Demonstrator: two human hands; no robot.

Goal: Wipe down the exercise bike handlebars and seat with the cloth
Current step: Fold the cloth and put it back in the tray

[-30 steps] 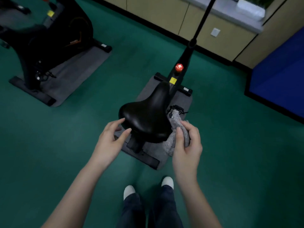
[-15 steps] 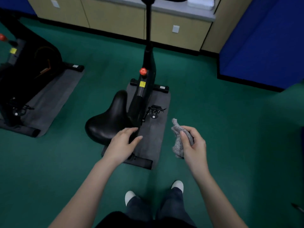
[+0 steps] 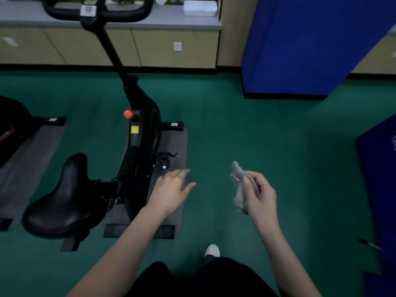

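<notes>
- Your right hand (image 3: 260, 196) has its fingers and thumb curled tight around the crumpled grey fuzzy cloth (image 3: 241, 185), out over the dark green floor (image 3: 235, 125).
- One end of the cloth sticks up above your thumb. The other end hangs down below your hand.
- Your left hand (image 3: 171, 189) holds nothing. Its fingers are straight and a little spread, above the flat grey mat (image 3: 173, 146) under the black exercise bike (image 3: 139, 146).
- The cloth touches no part of the bike. It is off to the right of it.
- The wide shiny black seat (image 3: 62, 200) is low on the left, apart from both hands.
- The curved black handlebars (image 3: 96, 12) are at the top, far from you, in front of a long grey counter (image 3: 171, 20).
- A round red knob (image 3: 128, 114) sits on the bike above a small yellow sticker (image 3: 134, 129).
- A tall blue padded mat (image 3: 300, 43) stands on the right.
</notes>
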